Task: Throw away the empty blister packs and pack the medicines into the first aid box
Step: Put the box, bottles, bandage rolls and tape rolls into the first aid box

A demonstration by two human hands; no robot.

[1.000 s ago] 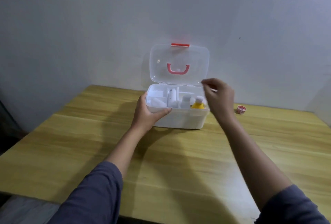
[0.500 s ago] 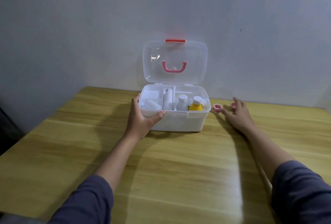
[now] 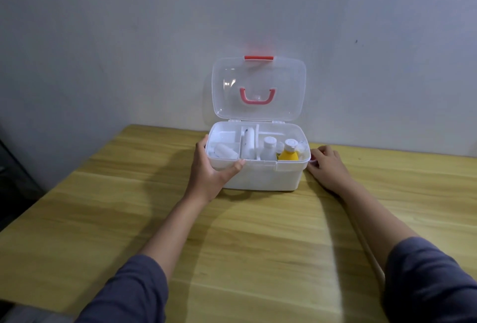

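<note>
A: Wooden table (image 3: 154, 219), largest item, set against a plain wall (image 3: 129, 39). On it, near the wall edge: white first aid box (image 3: 260, 175), clear lid (image 3: 258, 88) swung up and standing open, red handle (image 3: 256, 97) showing through it.

B: Contents, in order of size?

A: Inner tray with dividers. White tube (image 3: 249, 143) lying in the middle slot; white bottle (image 3: 268, 148) upright to its right; yellow bottle (image 3: 289, 152) with white cap at the front right; small white roll (image 3: 225, 152) in the left compartment.

B: Hands?

A: Left hand (image 3: 209, 168) wrapped on the front left corner of the box, thumb along the front rim, fingers around the side: closed on the box. Right hand (image 3: 326, 165) flat on the table just beside the right wall, fingers curled over a small red item (image 3: 312, 159), mostly hidden; grasped or merely touched, cannot tell.

B: Handling?

A: Box probably light, stiff, thin-walled plastic, smooth and likely to slide on the wood; best steadied at a corner or rim, as here. Small red item likely light and prone to rolling; pinch at the sides, then lower into a free compartment. No blister packs in view.
</note>
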